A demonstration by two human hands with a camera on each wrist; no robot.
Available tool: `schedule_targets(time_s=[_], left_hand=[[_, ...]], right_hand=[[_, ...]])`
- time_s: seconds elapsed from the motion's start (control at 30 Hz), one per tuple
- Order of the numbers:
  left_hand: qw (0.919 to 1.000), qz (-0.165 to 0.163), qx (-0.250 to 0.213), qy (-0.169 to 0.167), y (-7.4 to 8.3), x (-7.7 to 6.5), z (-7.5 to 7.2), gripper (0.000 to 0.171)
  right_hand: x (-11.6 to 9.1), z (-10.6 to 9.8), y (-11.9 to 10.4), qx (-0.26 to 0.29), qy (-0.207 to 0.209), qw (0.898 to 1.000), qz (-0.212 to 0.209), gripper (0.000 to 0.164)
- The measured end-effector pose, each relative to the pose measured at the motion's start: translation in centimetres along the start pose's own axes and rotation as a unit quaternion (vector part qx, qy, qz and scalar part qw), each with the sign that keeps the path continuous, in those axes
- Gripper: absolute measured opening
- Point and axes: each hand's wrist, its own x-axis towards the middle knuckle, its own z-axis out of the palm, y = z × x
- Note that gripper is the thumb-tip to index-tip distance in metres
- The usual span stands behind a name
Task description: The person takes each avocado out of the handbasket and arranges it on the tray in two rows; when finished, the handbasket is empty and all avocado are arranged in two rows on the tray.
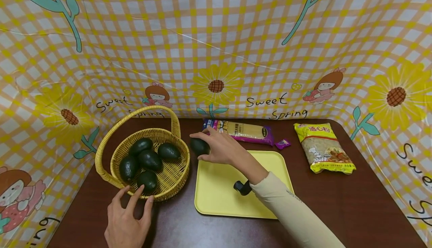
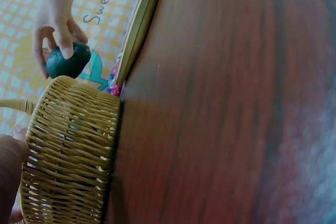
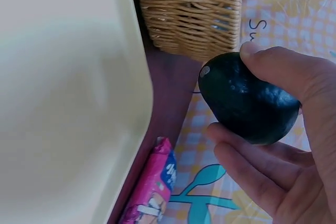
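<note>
Nearest the person, at 8 o'clock from a flat yellow rectangular tray with rounded corners (image 1: 219, 184), the bare left hand (image 1: 126, 220) has its fingers spread and loosely bent by the near rim of a round yellow wicker basket with an arched handle (image 1: 170, 175); whether they touch it, I cannot tell. The basket stands at 9 o'clock from the tray and holds 5 dark green oval avocados (image 1: 150, 160). At 10 o'clock, between basket and tray, the right hand (image 1: 221, 147) grips a 6th dark green avocado (image 1: 199, 147) between thumb and fingers, raised off the table (image 1: 179, 223). Farther, at 12 o'clock, lies a long purple-edged plastic noodle pack (image 1: 249, 131); at 2 o'clock, a yellow plastic bag of pale pasta (image 1: 324, 148).

The held avocado's smooth skin could slip if the thumb's pressure slackens, and a low path could knock the basket's rim. A firm push from the left hand might tip the light wicker, since its load bunches toward 9 o'clock.

The table is dark reddish-brown and wood-grained, with a pale sheen at 6 o'clock. Beyond, checked cloth printed with sunflowers (image 1: 216, 27) hangs at 9, 12 and 3 o'clock.
</note>
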Motion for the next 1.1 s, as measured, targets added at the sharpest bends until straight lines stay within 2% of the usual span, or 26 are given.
schedule_targets(time_s=[0.6,1.1], left_hand=[[1.0,-0.006,-0.004,0.006,-0.1,-0.2,0.0,0.041],[0.9991,-0.019,-0.015,0.035,-0.3,-0.6,0.1,0.037]], right_hand=[[-0.9,2.0,1.7,0.011,-0.004,0.999,0.036,0.074],[-1.6,3.4,2.1,0.023,-0.019,0.998,0.055,0.073]])
